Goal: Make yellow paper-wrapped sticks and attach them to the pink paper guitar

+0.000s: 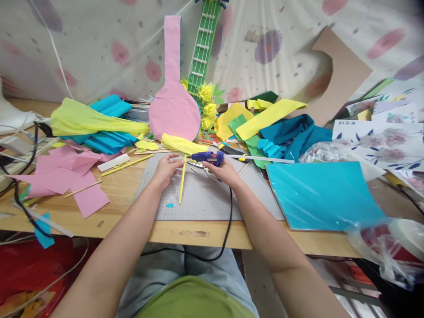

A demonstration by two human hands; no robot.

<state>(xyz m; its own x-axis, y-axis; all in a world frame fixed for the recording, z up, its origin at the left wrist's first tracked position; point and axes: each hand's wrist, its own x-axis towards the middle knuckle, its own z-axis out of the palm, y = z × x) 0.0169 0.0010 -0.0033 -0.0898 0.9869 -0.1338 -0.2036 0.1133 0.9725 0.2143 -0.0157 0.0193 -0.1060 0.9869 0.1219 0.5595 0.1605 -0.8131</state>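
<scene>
My left hand (168, 168) is closed on a thin yellow stick (182, 183), which hangs down over the grey cutting mat (212, 207). In my right hand (223, 171) is a blue hot glue gun (208, 157), its nozzle pointing left at the upper part of the stick. A long whitish glue stick (261, 158) juts out of the gun's back to the right. The gun's black cord (228, 229) runs down over the table's front edge. Behind the hands stands a pink banjo-shaped cutout (175, 110), with yellow crepe paper (182, 144) lying at its foot.
Pink paper scraps (71, 168) and yellow and blue crepe paper (96, 119) lie to the left. A flat turquoise sheet (324, 194) in clear wrap is on the right. At the back lean a green fretted neck (203, 48) and a curved cardboard piece (341, 75).
</scene>
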